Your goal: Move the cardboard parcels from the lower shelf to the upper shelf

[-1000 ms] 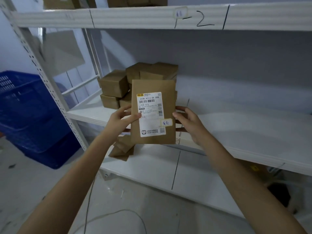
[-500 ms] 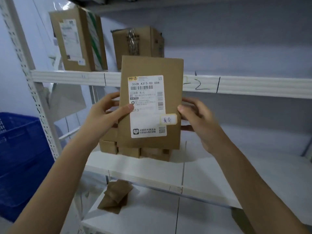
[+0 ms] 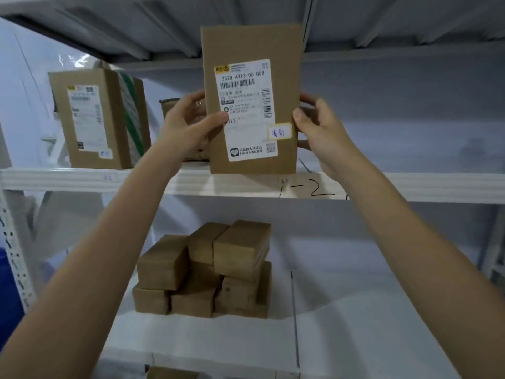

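Observation:
I hold a flat brown cardboard parcel (image 3: 251,50) with a white shipping label upright in both hands. My left hand (image 3: 185,127) grips its left edge and my right hand (image 3: 317,124) its right edge. Its bottom edge is level with the front lip of the upper shelf (image 3: 423,187), which is marked "1-2". Whether it touches the shelf I cannot tell. A pile of several small brown parcels (image 3: 205,269) sits on the shelf below (image 3: 369,310).
On the upper shelf at the left stands a taller labelled box (image 3: 95,121), and another box (image 3: 170,108) is partly hidden behind my left hand. More brown cardboard (image 3: 169,373) shows at the bottom edge. A white perforated upright (image 3: 13,255) frames the left side.
Both hands have raised the flat parcel from in front of the middle shelf up to the upper shelf level. My view has tilted upward with it.

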A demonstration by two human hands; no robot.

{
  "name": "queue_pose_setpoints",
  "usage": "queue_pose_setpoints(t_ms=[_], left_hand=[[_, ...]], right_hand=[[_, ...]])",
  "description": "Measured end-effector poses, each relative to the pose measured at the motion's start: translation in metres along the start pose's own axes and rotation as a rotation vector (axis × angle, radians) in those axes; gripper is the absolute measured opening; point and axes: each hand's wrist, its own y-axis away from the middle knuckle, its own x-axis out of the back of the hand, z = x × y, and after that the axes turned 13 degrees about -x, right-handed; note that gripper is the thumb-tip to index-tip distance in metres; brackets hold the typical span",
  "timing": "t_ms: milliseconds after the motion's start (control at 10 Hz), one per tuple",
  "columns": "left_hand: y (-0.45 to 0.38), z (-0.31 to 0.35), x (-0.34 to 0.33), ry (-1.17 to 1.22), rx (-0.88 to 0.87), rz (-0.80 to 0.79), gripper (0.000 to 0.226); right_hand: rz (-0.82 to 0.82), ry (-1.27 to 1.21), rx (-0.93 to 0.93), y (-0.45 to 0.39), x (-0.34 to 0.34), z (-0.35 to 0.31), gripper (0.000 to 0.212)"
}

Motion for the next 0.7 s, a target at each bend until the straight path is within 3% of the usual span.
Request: queue_pose_setpoints(t_ms=[400, 700], left_hand=[[-0.046, -0.080, -0.021, 0.165, 0.041, -0.115, 0.075], [-0.046, -0.083, -0.019, 0.147, 0.047, -0.190, 0.085]], right_hand=[[0.260, -0.043, -0.159, -0.046, -0.020, 0.031, 0.035], [0.202, -0.051, -0.234, -0.036, -0.018, 0.029, 0.041]])
